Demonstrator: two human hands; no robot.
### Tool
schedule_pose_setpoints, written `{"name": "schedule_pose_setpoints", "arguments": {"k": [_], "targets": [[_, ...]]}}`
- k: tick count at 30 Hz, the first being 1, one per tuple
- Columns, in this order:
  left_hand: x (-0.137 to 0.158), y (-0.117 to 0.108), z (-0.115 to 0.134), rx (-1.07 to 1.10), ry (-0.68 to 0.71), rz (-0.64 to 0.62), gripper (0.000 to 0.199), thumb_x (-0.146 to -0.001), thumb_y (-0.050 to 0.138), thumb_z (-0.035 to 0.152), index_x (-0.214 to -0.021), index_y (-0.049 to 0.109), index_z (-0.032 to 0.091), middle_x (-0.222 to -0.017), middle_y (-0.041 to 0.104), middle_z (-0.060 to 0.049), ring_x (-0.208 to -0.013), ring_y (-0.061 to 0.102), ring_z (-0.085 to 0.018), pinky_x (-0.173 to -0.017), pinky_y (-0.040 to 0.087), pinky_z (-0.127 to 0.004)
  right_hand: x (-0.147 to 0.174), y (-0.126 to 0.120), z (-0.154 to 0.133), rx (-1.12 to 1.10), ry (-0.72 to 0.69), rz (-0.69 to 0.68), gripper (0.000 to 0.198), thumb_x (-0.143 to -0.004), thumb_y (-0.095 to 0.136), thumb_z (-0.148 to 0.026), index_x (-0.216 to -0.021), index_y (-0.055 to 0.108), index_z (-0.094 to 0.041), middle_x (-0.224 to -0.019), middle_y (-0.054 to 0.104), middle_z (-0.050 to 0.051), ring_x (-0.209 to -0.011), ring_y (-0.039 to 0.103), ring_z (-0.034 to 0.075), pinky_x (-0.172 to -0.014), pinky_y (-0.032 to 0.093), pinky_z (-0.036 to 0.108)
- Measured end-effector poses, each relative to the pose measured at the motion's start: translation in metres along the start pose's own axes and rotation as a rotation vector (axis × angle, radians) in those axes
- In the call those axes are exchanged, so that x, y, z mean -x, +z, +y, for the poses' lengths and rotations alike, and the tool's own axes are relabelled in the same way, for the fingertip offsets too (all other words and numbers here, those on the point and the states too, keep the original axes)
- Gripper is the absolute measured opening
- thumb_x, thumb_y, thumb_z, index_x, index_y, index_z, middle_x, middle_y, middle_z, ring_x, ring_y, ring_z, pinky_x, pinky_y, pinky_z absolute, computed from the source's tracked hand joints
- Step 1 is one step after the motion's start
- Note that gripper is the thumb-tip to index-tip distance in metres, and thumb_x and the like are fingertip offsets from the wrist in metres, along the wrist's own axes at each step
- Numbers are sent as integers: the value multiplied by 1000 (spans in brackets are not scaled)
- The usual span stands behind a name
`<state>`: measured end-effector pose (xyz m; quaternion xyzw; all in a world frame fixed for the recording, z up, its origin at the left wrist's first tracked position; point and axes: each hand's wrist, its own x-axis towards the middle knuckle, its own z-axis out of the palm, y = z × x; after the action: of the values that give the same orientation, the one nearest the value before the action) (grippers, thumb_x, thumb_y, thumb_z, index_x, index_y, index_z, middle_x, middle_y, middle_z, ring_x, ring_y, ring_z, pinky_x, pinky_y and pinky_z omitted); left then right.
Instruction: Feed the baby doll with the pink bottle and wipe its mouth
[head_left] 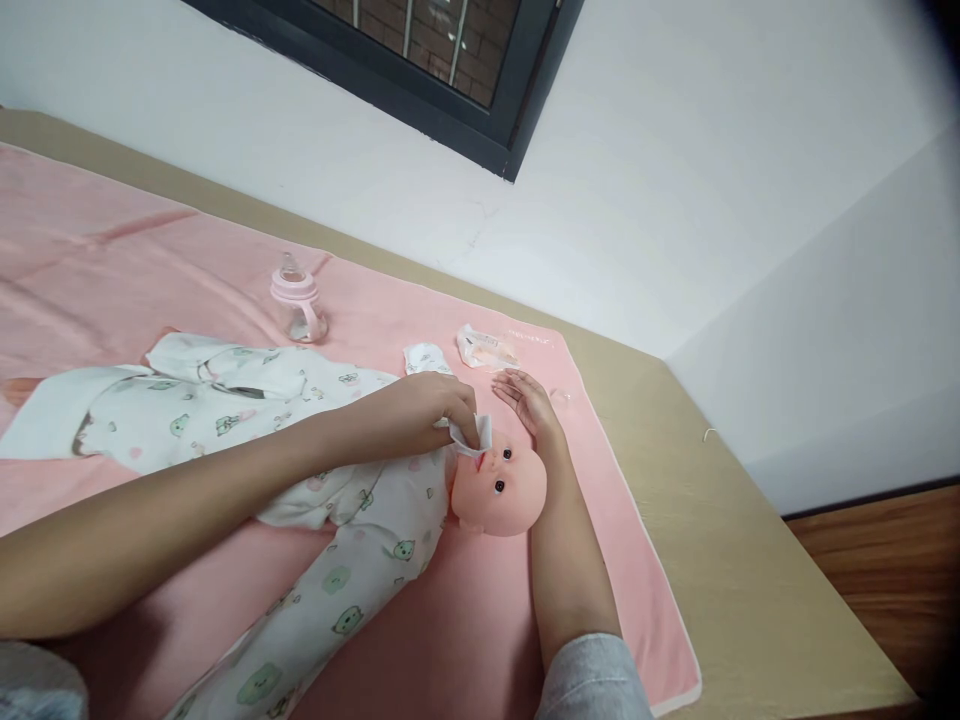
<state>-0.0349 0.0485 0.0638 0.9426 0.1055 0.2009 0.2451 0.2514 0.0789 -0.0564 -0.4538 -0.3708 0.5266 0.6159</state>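
On its back lies a baby doll point(514, 498) in white clothes with a green and pink animal print, its head to the right. My left hand point(427, 415) reaches across the doll's chest, closed on a small white wipe point(471, 436). The wipe is against the doll's face, around the mouth and cheek. My right hand point(529, 402) rests palm inward beyond the doll's head, fingers stretched out and holding nothing. Its forearm runs along the crown of the head. Close past my right fingertips is a crumpled clear packet point(487, 349).
A pink baby bottle point(298, 305) with handles stands beyond the doll's body. Under everything spreads a pink blanket point(480, 610) on a wooden table point(720, 560). A small clear item point(561, 397) lies right of my right hand. The wall point(622, 200) and a dark window frame point(495, 150) close off the far side.
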Motion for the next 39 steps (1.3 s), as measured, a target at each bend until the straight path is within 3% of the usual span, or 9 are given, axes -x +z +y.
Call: {"name": "schedule_pose_setpoints", "arguments": {"k": [8,21,29,39], "targets": [[-1,7,-6,-103,51,48,39,-70,53,-10,-81,75,20,-83,67,1,-79,62,-14,-73,39,-24,-2,0,1,-15,16,17,21,-76,74,-24,-95,66,-18,-91,76,6,-87,74,17,-101,56,38],[-1,9,-4,-179,12,58,39,-78,52,-8,-89,77,21,-87,66,-1,-81,60,-17,-78,40,-28,-1,0,0,-4,4,-4,22,-76,74,-24,-96,66,-18,-94,76,7,-90,73,18,-101,56,37],[0,6,4,-183,-22,51,44,-77,48,-9,-94,78,19,-85,60,-3,-78,56,-16,-70,40,-25,-1,0,1,-3,5,6,23,-75,74,-25,-95,66,-18,-93,76,6,-91,73,18,-102,55,38],[2,-1,14,-6,-48,-13,45,-80,48,-10,-97,76,20,-92,61,-2,-81,57,-14,-72,40,-22,0,1,0,0,4,11,23,-74,74,-25,-95,66,-19,-93,76,6,-92,73,19,-106,51,41]]}}
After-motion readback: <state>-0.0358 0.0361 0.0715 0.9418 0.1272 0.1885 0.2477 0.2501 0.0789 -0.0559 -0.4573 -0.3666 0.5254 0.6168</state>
